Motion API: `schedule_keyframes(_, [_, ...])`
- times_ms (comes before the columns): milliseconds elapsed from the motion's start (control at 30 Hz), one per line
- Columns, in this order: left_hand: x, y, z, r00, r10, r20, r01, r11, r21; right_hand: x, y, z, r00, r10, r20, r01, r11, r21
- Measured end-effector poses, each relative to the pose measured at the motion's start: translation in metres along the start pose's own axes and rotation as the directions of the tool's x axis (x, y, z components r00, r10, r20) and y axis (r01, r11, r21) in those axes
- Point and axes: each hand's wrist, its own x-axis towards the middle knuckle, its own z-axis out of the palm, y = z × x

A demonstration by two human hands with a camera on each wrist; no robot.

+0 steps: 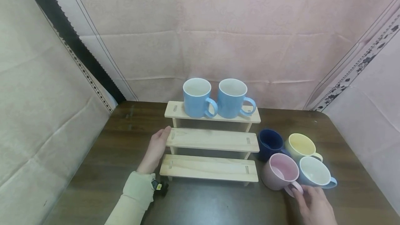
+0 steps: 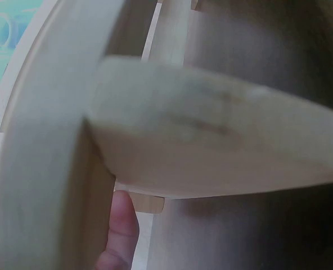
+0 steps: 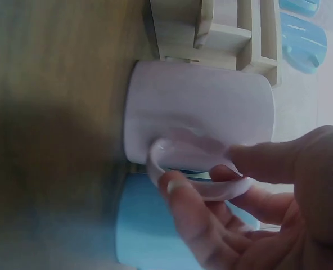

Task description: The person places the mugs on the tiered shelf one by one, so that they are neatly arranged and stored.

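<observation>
My right hand (image 1: 315,204) pinches the handle of a pink mug (image 1: 279,173); in the right wrist view the fingers (image 3: 189,205) curl round that handle. Pressed close about this mug stand a dark blue mug (image 1: 269,143), a yellow mug (image 1: 301,145) and a light blue mug (image 1: 315,171). At the left end of the middle board, my left hand (image 1: 157,147) holds a three-tier wooden rack (image 1: 212,140). One finger (image 2: 123,225) shows beneath the board in the left wrist view. Two light blue mugs, left (image 1: 196,98) and right (image 1: 232,99), stand upright on the top tier.
The rack stands on a dark brown wooden table (image 1: 103,169). Pale cloth (image 1: 218,44) hangs behind the table and along both sides. A dark band (image 1: 75,44) runs down the cloth at the left.
</observation>
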Motion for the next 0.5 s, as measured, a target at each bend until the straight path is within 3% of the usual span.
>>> schedule_keyframes(500, [-0.001,-0.002,0.000,1.000,-0.005,-0.005,0.005,1.000,0.004,-0.008,-0.006,0.010,0.990,0.021,-0.136,-0.009,0.996,0.088])
